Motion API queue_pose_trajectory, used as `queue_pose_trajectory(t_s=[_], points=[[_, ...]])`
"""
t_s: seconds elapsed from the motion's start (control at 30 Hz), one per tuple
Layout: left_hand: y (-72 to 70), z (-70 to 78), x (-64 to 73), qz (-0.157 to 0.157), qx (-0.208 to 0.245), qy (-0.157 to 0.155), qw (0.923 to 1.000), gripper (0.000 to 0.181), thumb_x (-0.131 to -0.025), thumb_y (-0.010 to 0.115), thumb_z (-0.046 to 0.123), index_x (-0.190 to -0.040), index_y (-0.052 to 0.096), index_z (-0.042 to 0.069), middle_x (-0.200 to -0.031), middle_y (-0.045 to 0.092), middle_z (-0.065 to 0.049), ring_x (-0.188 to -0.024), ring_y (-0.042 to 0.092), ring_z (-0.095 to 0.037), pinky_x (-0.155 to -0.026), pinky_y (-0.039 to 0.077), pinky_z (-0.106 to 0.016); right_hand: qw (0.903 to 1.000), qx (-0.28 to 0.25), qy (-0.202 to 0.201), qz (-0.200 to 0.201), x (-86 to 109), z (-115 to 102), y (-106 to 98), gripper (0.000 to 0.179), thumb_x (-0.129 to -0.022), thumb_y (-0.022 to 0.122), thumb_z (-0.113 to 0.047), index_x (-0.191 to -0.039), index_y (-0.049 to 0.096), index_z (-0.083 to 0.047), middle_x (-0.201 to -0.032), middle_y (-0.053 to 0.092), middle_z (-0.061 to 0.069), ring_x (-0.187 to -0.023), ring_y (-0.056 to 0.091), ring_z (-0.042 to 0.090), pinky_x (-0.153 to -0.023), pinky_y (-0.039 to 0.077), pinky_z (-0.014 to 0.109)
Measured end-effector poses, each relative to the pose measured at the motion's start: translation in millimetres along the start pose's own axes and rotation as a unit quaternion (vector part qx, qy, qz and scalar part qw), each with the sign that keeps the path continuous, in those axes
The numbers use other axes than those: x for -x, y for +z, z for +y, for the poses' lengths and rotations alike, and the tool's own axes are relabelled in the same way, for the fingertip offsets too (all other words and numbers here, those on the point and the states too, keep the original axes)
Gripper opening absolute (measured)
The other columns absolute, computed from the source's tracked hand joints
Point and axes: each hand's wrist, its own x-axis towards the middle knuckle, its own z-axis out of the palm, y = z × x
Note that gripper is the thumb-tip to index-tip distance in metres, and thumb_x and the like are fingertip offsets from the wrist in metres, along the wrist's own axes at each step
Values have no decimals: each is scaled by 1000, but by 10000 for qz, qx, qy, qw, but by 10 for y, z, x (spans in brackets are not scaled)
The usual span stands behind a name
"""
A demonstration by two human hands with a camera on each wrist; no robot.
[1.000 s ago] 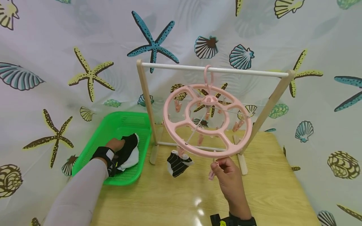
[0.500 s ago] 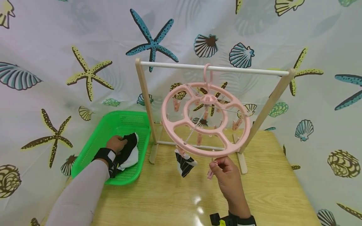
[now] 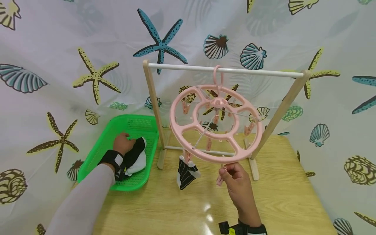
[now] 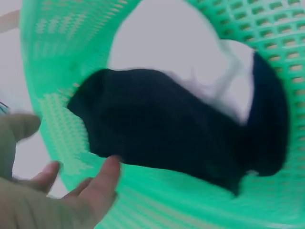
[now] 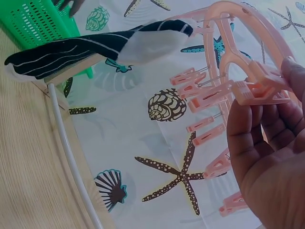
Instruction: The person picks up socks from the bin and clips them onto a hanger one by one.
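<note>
In the green basket (image 3: 83, 166), my left hand (image 3: 122, 143) hovers at a dark sock (image 4: 157, 126), fingers apart and one fingertip right at its edge in the left wrist view. White fabric (image 4: 162, 43) lies against the dark sock. My right hand (image 3: 238, 184) pinches a pink clothespin (image 5: 264, 86) between thumb and fingers, under the front rim of a round pink clip hanger (image 3: 211, 158). From another clip at the hanger's front left dangles a black sock with white stripes (image 3: 188, 174).
A rack with a white rod (image 3: 258, 72) and wooden legs (image 3: 154, 104) bears the hanger by its hook. Several more pink clips (image 5: 209, 98) hang around it. Below is a wooden table (image 3: 282, 182), with a seashell-print curtain (image 3: 188, 19) behind and at the sides.
My left hand has loosened from the dark sock, its fingers lifting slightly away. The striped sock has swung and turned on its clip. My right hand keeps its pinch on the clothespin.
</note>
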Motion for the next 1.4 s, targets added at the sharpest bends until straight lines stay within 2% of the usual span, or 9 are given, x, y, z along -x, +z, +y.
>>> queue_pose_trajectory(t_s=[0.13, 0.23, 0.33, 0.43, 0.63, 0.8, 0.9, 1.13, 1.4], points=[[0, -175, -34, -1387, 459, -957, 9846, 87, -98, 52, 37, -150, 8, -17, -150, 16, -42, -134, 27, -56, -104, 36, -60, 10000, 62, 16, -16, 6, 5, 14, 7, -94, 59, 10, -92, 53, 9, -80, 58, 7, -64, 62, 17, -55, 51, 27], [10, -232, -4, -1829, 827, -1343, 9704, 93, -98, 50, 41, -151, -4, -14, -153, 6, -41, -136, 24, -56, -103, 38, -60, 9999, 78, -23, -64, 10, 1, 16, 7, -94, 58, 10, -91, 52, 9, -80, 58, 7, -64, 62, 18, -55, 52, 28], [71, -253, 4, -1650, 956, -1331, 9726, 89, -99, 50, 38, -153, -2, -12, -153, 10, -39, -135, 28, -54, -98, 43, -58, 9999, 112, -34, -31, 14, -15, 11, 7, -94, 58, 11, -91, 52, 9, -79, 58, 7, -62, 63, 17, -55, 52, 28], [114, -241, 6, -1181, 880, -1097, 9830, 76, -101, 48, 32, -152, 13, -12, -149, 21, -40, -128, 40, -53, -87, 52, -52, 9999, 159, 6, 42, 16, -33, 4, 7, -94, 59, 10, -92, 52, 9, -79, 58, 7, -61, 63, 17, -55, 52, 28], [135, -232, -3, -324, 239, -461, 9981, 40, -101, 48, 16, -126, 51, -15, -119, 55, -36, -82, 68, -40, -61, 57, -38, 9999, 145, 46, 27, 16, -39, -4, 7, -95, 59, 9, -92, 52, 9, -79, 58, 8, -62, 63, 17, -55, 52, 28], [110, -185, 11, -196, 285, -379, 9987, 39, -101, 45, 17, -124, 55, -14, -117, 58, -34, -81, 67, -37, -68, 55, -41, 10000, 96, 11, 21, 8, -28, -6, 7, -94, 59, 10, -92, 52, 9, -78, 58, 7, -62, 62, 18, -55, 51, 27], [49, -21, 68, -49, 515, -218, 9984, 42, -102, 43, 20, -126, 55, -12, -120, 57, -33, -93, 63, -41, -76, 51, -47, 10000, 84, -33, 33, 9, -20, -5, 7, -94, 59, 10, -92, 53, 9, -78, 58, 7, -62, 62, 18, -55, 51, 27], [-78, 488, 362, 154, 1168, 568, 9914, 36, -104, 48, 22, -127, 54, -6, -118, 57, -27, -103, 56, -42, -83, 46, -51, 9999, -129, -96, 36, 8, -6, 19, 7, -95, 57, 10, -93, 51, 11, -78, 58, 10, -62, 62, 19, -56, 52, 28], [-41, 745, 863, 366, 1238, 1304, 9830, 35, -101, 59, 26, -127, 61, 3, -109, 64, -19, -90, 60, -33, -67, 46, -41, 9999, -105, 4, 123, 6, -9, 28, 8, -95, 58, 8, -92, 51, 10, -77, 58, 10, -62, 63, 19, -56, 53, 29]])
